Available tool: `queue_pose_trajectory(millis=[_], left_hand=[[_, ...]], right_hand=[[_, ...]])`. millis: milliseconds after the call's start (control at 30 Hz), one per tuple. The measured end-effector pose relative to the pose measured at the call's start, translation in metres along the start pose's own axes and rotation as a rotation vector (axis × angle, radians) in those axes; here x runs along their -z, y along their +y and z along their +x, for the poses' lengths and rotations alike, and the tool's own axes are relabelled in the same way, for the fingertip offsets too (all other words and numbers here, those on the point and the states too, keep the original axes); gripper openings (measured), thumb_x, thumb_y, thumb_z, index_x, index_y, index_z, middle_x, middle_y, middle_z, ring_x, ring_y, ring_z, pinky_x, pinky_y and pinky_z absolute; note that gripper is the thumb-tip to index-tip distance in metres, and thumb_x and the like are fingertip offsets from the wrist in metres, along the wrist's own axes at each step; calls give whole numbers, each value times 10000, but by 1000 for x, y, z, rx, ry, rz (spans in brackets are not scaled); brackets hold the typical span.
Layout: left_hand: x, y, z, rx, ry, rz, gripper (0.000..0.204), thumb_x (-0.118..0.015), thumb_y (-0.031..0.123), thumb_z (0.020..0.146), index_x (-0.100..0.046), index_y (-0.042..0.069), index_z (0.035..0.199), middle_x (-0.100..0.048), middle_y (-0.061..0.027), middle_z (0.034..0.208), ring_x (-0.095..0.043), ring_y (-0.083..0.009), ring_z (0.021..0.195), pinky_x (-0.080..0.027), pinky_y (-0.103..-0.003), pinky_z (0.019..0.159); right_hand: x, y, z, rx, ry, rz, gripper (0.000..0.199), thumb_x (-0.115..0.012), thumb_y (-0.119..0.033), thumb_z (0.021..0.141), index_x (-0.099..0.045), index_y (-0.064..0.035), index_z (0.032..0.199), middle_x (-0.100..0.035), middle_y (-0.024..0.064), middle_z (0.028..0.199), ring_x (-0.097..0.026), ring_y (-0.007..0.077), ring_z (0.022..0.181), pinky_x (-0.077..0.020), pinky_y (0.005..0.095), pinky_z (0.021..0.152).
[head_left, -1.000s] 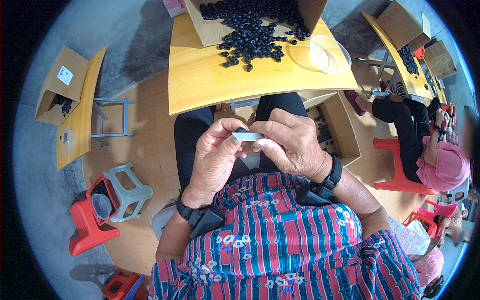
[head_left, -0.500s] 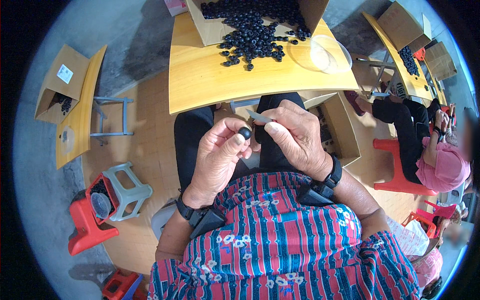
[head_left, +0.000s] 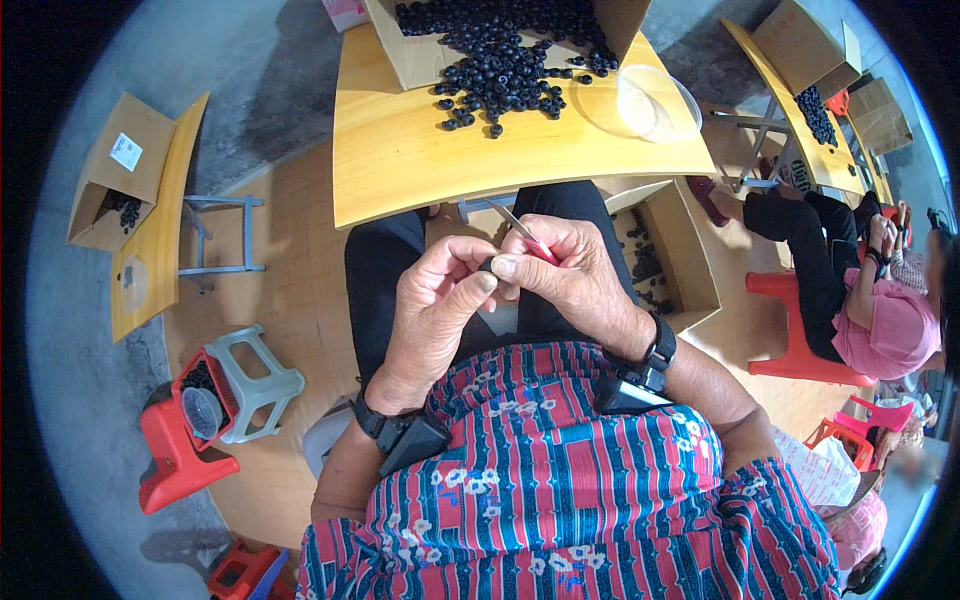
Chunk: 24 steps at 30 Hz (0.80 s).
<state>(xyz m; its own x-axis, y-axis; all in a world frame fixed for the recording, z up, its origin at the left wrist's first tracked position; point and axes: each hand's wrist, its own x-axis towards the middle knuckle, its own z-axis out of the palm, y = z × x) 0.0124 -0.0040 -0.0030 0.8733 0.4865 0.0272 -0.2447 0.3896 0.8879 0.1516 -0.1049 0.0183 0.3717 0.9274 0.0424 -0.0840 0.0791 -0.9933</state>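
Above my lap, my left hand (head_left: 436,302) pinches a small black round piece (head_left: 487,265) between thumb and fingers. Most of that piece is covered by the fingertips. A small knife (head_left: 512,219) with a thin blade and a pink-red handle is held in my right hand (head_left: 575,278). Its blade points up and to the left, toward the table edge, away from the piece. My right thumb and fingertip meet the left fingertips at the black piece. On the table ahead lies a heap of similar black round pieces (head_left: 500,80), some showing holes.
The heap spills from a cardboard box (head_left: 408,62) on the yellow table (head_left: 420,165). A clear plastic container (head_left: 665,105) stands at its right. Beside my right knee, another cardboard box (head_left: 690,255) holds black pieces. Stools (head_left: 262,385) stand left; a co-worker (head_left: 885,320) in pink sits right.
My right hand has moved left until its fingertips touch the black piece. The knife blade has swung upward, and its pink-red handle now shows.
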Motion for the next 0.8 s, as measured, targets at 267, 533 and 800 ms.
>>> queue_pose_trajectory(millis=[267, 533, 800], left_hand=[[1, -2, -2, 76, 6, -251, 218, -632, 196, 910, -564, 59, 1065, -568, 2, 875, -532, -72, 762, -467, -229, 678], [4, -5, -2, 57, -13, -351, 249, -619, 231, 919, -547, 57, 1082, -569, -9, 869, -546, -84, 795, -464, -232, 704], [-1, 0, -1, 20, -4, -329, 289, -638, 242, 904, -529, 43, 1082, -571, -29, 947, -570, -105, 849, -464, -240, 710]], right_hand=[[1, 0, 0, 3, -31, 63, 196, -669, -167, 876, -615, -25, 754, -569, -18, 675, -496, 41, 645, -432, 229, 591], [14, -7, 0, 478, -49, -630, 222, -588, -248, 889, -627, -41, 820, -556, 113, 729, -571, 287, 650, -468, 344, 596], [8, -17, -4, 548, -15, -859, 205, -660, -264, 830, -640, -61, 814, -512, 101, 688, -563, 270, 604, -459, 371, 536]])
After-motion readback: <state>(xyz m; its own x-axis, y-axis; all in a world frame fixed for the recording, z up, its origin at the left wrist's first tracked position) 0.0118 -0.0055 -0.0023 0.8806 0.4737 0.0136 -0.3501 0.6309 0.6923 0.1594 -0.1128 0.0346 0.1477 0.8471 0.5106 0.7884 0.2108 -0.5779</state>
